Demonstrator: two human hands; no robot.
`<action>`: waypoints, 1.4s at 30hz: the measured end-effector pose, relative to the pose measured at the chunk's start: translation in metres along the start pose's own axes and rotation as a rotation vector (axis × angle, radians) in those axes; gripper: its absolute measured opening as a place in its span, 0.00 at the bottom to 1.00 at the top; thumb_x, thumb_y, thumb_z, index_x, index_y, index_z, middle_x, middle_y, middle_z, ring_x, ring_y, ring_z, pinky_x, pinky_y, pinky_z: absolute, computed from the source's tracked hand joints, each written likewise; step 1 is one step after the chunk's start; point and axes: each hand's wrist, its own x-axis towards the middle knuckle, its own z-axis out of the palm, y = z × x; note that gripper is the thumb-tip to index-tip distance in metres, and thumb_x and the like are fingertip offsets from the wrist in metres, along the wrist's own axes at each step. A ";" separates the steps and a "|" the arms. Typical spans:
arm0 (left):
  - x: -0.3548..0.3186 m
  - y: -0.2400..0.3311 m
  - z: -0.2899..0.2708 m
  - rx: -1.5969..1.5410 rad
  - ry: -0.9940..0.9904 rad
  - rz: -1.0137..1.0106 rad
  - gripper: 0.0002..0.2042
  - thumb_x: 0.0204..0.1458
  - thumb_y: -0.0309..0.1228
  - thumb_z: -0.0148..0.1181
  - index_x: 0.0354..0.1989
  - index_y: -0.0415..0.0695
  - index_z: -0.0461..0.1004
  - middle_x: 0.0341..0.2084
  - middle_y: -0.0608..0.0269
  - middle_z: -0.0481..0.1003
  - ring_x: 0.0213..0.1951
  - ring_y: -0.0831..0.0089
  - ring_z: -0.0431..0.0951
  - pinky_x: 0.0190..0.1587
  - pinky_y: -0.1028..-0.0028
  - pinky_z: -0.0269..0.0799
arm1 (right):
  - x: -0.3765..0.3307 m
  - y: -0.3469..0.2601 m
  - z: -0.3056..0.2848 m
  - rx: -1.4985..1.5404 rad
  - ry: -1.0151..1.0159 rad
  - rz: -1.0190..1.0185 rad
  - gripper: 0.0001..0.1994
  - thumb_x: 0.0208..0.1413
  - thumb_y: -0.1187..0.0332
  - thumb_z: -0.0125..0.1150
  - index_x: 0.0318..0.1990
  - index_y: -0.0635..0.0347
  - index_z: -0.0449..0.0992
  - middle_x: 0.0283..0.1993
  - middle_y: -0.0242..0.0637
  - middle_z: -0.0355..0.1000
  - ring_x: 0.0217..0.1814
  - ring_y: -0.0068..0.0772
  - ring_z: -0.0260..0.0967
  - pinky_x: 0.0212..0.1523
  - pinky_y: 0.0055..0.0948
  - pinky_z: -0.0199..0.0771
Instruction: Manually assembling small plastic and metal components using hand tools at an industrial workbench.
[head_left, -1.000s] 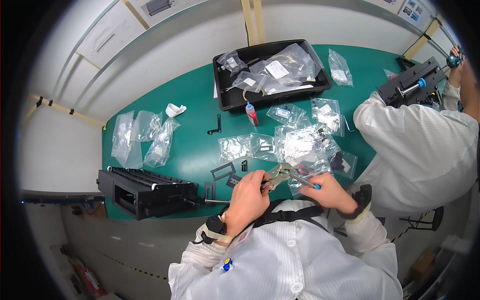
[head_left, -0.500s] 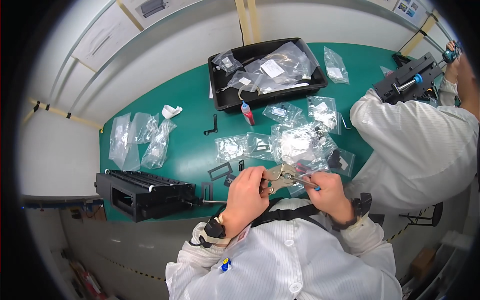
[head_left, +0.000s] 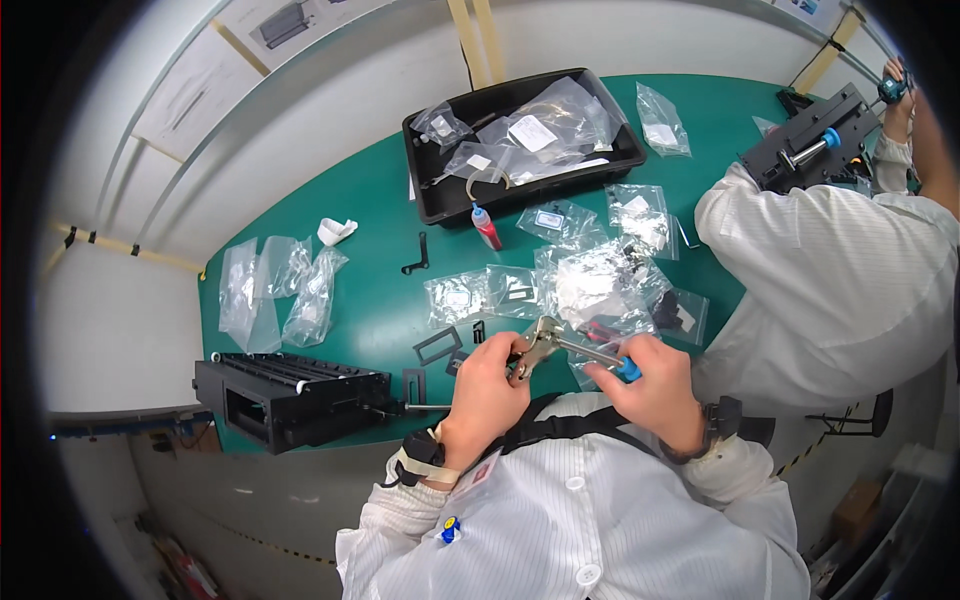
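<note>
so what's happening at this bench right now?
A person in a white coat works over a green table. The left hand grips a small metal bracket; the right hand holds a blue-handled screwdriver against it. A black housing sits to the left, clear bags ahead. A co-worker works on the right.

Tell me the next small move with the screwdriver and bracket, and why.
Probably seat the screwdriver tip squarely and hold the metal bracket steady: the left hand pinches it in mid-air above the green mat, and the right hand aims the tool at it.
</note>
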 end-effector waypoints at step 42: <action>0.018 0.014 0.003 0.063 -0.134 -0.137 0.10 0.60 0.28 0.68 0.46 0.36 0.80 0.32 0.41 0.83 0.36 0.38 0.84 0.40 0.49 0.77 | 0.000 0.023 0.009 -0.158 -0.045 -0.012 0.06 0.52 0.64 0.72 0.31 0.55 0.85 0.27 0.42 0.78 0.28 0.51 0.79 0.30 0.48 0.78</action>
